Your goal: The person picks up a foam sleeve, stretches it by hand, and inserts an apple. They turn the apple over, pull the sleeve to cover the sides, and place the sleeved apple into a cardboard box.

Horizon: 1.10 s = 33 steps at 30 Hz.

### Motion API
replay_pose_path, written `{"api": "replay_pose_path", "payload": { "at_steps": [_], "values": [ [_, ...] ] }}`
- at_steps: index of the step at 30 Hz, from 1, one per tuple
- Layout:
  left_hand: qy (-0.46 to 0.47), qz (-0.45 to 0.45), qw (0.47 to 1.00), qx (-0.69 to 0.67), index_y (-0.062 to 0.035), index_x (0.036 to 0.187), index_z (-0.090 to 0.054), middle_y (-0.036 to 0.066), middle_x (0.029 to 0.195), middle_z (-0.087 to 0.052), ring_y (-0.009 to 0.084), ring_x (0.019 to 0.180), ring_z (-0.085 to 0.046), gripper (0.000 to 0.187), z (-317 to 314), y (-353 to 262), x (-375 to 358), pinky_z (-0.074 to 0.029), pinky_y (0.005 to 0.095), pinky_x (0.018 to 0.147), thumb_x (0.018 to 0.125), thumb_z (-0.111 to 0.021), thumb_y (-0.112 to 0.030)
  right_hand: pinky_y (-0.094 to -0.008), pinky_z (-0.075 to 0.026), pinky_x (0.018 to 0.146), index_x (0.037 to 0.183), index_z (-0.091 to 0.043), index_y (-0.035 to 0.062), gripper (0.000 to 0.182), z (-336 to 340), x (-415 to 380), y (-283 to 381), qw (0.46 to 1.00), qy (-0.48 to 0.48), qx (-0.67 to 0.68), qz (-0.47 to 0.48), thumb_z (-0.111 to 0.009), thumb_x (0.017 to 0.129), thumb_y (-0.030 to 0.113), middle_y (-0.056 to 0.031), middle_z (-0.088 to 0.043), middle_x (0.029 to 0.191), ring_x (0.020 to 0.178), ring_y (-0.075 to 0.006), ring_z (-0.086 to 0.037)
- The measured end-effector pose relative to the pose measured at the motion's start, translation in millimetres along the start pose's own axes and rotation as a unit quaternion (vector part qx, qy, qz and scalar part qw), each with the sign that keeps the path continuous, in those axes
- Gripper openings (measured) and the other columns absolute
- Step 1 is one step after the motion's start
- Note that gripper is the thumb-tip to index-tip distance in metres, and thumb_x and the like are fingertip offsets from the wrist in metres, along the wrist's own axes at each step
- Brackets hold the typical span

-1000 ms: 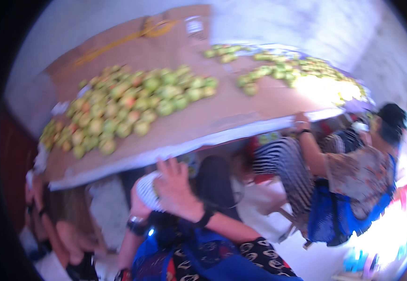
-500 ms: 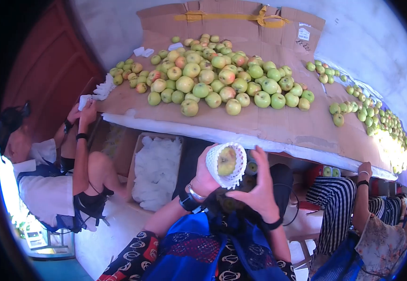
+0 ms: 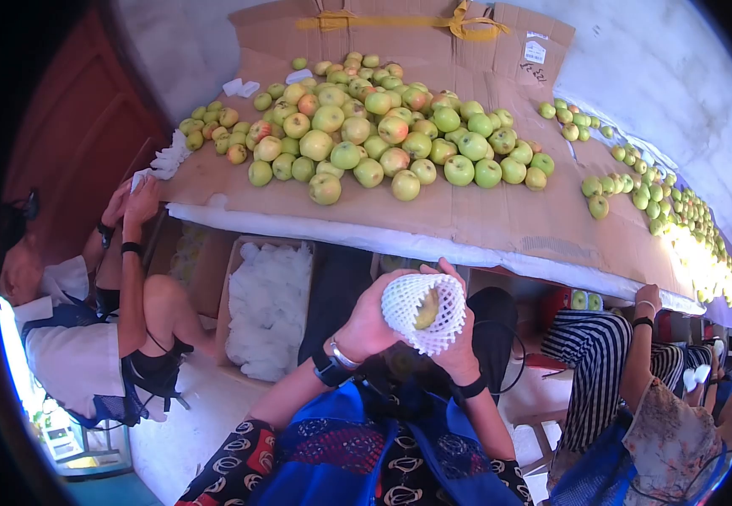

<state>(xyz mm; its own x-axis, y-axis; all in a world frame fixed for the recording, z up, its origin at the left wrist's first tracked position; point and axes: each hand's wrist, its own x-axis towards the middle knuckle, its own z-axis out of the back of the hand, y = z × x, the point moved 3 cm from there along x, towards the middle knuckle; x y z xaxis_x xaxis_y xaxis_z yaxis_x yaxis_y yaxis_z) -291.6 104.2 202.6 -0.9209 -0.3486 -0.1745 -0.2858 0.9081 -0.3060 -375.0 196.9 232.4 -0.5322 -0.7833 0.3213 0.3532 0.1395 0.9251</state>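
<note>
A: Where was the apple (image 3: 427, 309)?
B: Just off the near edge of the table (image 3: 467, 215), inside a white foam net (image 3: 444, 339). The net's wide mouth faced up toward the wearer, and the apple showed through it.

A: What was the left hand (image 3: 372, 314) doing?
B: Grasping the net from its left side, palm curved against the mesh. Some of its fingertips were hidden behind the foam, so I couldn't tell how hard they pressed.

A: And the right hand (image 3: 459, 341)?
B: Curled around the opposite side of the same net, its fingers reaching up behind it. How tightly they closed, I couldn't tell either.

A: What lay on the table?
B: A big heap of apples (image 3: 366, 139), green with some red blush, sat over its middle, and more apples (image 3: 674, 207) ran along toward its right end. Yellow tape (image 3: 476, 32) crossed the cardboard at its back.

A: Anything below?
B: White foam pieces (image 3: 266, 312) were bunched beneath its front edge, left of the wearer.

A: Anyone else there?
B: A co-worker's hands (image 3: 138, 205) held something white at the table's left end; another person's hand (image 3: 648, 295) was at its front edge, toward the right.
</note>
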Motion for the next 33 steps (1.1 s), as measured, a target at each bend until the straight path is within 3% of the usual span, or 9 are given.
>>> {"api": "replay_pose_path", "payload": {
  "at_steps": [3,5,9,15,17,19,22,25,33],
  "values": [
    [-0.015,0.019,0.998,0.060,-0.0042,0.112,-0.054,0.007,0.111,-0.060,0.0197,0.104,-0.056,0.037,-7,-3,-4,-0.042,0.0351,0.094,0.095,-0.038,-0.032,-0.0391,-0.022,0.107,0.123,-0.043,0.0013,0.079,1,-3,-4,0.999,0.002,0.041,-0.002,-0.079,0.059,0.031,-0.0096,-0.053,0.123,0.114,-0.0294,-0.049],
    [0.060,0.061,0.995,-0.050,-0.0039,0.117,-0.051,0.006,0.112,-0.059,0.0172,0.106,-0.055,0.036,-16,-1,-8,-0.042,0.0335,0.093,0.095,-0.038,-0.030,-0.0366,-0.029,0.103,0.126,-0.040,0.0011,0.083,-1,-3,-10,0.995,0.006,0.093,-0.045,-0.080,0.059,0.028,-0.0100,-0.054,0.120,0.106,-0.0247,-0.055],
    [-0.021,0.016,1.000,-0.008,-0.0062,0.112,-0.055,0.004,0.110,-0.061,0.0177,0.103,-0.057,0.040,-15,5,-12,-0.043,0.0349,0.093,0.096,-0.036,-0.037,-0.0301,-0.041,0.093,0.128,-0.037,-0.0003,0.088,0,-5,-12,0.997,-0.007,0.080,0.018,-0.084,0.056,0.020,-0.0110,-0.053,0.119,0.109,-0.0178,-0.053],
    [-0.008,-0.013,1.000,0.023,-0.0068,0.116,-0.053,0.006,0.114,-0.059,0.0213,0.107,-0.055,0.044,-1,7,-10,-0.039,0.0389,0.097,0.095,-0.033,-0.040,-0.0329,-0.034,0.100,0.129,-0.036,-0.0018,0.094,-2,-12,-20,0.981,0.021,0.187,-0.057,-0.086,0.054,0.025,-0.0125,-0.047,0.127,0.117,-0.0217,-0.046],
    [-0.044,0.065,0.997,-0.009,-0.0067,0.120,-0.051,0.008,0.117,-0.058,0.0256,0.110,-0.053,0.051,-17,3,-17,-0.036,0.0442,0.098,0.094,-0.031,-0.046,-0.0344,-0.031,0.102,0.129,-0.035,-0.0019,0.095,9,-13,-15,0.980,0.048,0.184,-0.055,-0.086,0.055,0.027,-0.0137,-0.044,0.129,0.120,-0.0228,-0.043],
    [-0.052,0.061,0.997,-0.014,-0.0065,0.122,-0.049,0.009,0.118,-0.057,0.0270,0.111,-0.052,0.054,-19,1,-17,-0.036,0.0463,0.098,0.094,-0.030,-0.048,-0.0375,-0.028,0.104,0.122,-0.045,-0.0007,0.070,37,-10,1,0.967,-0.084,0.240,0.011,-0.078,0.067,0.026,-0.0156,-0.040,0.134,0.125,-0.0247,-0.039],
    [-0.082,0.055,0.995,0.017,-0.0062,0.123,-0.048,0.010,0.118,-0.057,0.0266,0.110,-0.053,0.055,-18,4,-14,-0.038,0.0459,0.096,0.094,-0.029,-0.049,-0.0380,-0.027,0.103,0.111,-0.057,0.0017,0.039,53,-11,20,0.988,-0.077,0.108,0.074,-0.067,0.078,0.020,-0.0162,-0.039,0.135,0.126,-0.0265,-0.038],
    [-0.104,0.004,0.987,0.127,-0.0052,0.118,-0.050,0.009,0.113,-0.059,0.0226,0.104,-0.057,0.052,-5,5,-13,-0.043,0.0400,0.091,0.095,-0.030,-0.047,-0.0362,-0.028,0.102,0.099,-0.062,0.0032,0.019,46,-10,18,0.999,-0.023,0.023,0.029,-0.061,0.081,0.009,-0.0164,-0.039,0.136,0.125,-0.0274,-0.039],
    [-0.069,-0.108,0.940,0.317,-0.0010,0.109,-0.053,0.008,0.103,-0.060,0.0135,0.092,-0.059,0.038,-2,1,-13,-0.047,0.0286,0.080,0.096,-0.039,-0.033,-0.0350,-0.037,0.096,0.111,-0.055,0.0045,0.045,28,-17,-1,0.990,0.000,0.141,0.016,-0.069,0.068,0.002,-0.0165,-0.041,0.134,0.118,-0.0254,-0.046]
  ]
}}
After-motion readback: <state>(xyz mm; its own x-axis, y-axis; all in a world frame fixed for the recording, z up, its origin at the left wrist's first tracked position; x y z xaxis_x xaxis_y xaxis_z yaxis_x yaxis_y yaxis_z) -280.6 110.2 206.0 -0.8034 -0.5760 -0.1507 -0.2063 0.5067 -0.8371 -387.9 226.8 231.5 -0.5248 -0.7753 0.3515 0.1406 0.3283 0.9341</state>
